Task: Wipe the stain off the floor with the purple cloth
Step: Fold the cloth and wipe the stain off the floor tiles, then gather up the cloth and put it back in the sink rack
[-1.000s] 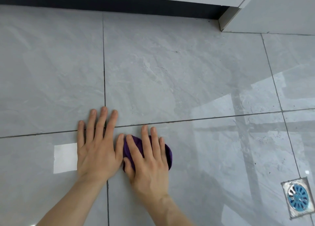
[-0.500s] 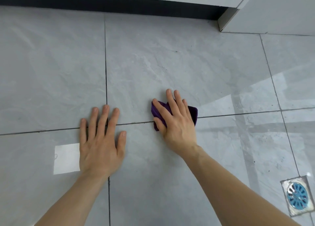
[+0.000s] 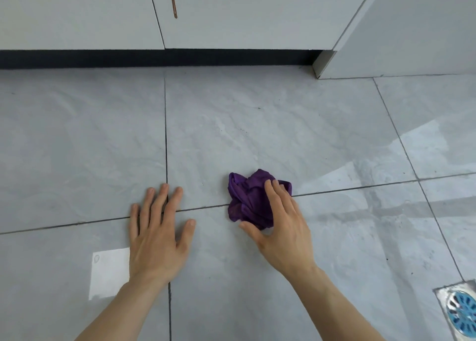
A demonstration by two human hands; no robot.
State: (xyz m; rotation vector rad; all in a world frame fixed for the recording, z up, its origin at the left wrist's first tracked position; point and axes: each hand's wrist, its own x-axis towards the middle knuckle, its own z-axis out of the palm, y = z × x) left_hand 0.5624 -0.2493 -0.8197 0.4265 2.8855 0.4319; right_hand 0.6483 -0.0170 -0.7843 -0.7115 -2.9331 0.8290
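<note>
The purple cloth (image 3: 247, 199) lies crumpled on the grey tiled floor (image 3: 257, 139), across a grout line. My right hand (image 3: 283, 232) sits at its right near side. The fingers are stretched out over the cloth's right edge and the thumb touches its near edge, without a closed grip. Most of the cloth is uncovered. My left hand (image 3: 157, 235) rests flat on the floor to the left of the cloth, fingers spread, apart from it. A few small brown specks (image 3: 242, 129) dot the tile beyond the cloth.
White cabinet doors (image 3: 231, 13) with a brown drip (image 3: 173, 0) stand at the back above a dark kickboard (image 3: 154, 58). A wall corner (image 3: 322, 65) juts out at right. A floor drain with a blue grate (image 3: 461, 312) is at the lower right.
My right hand pushed the cloth away from my left hand, up and to the right, then slid back off it, leaving it bunched and mostly uncovered. The view tilted up.
</note>
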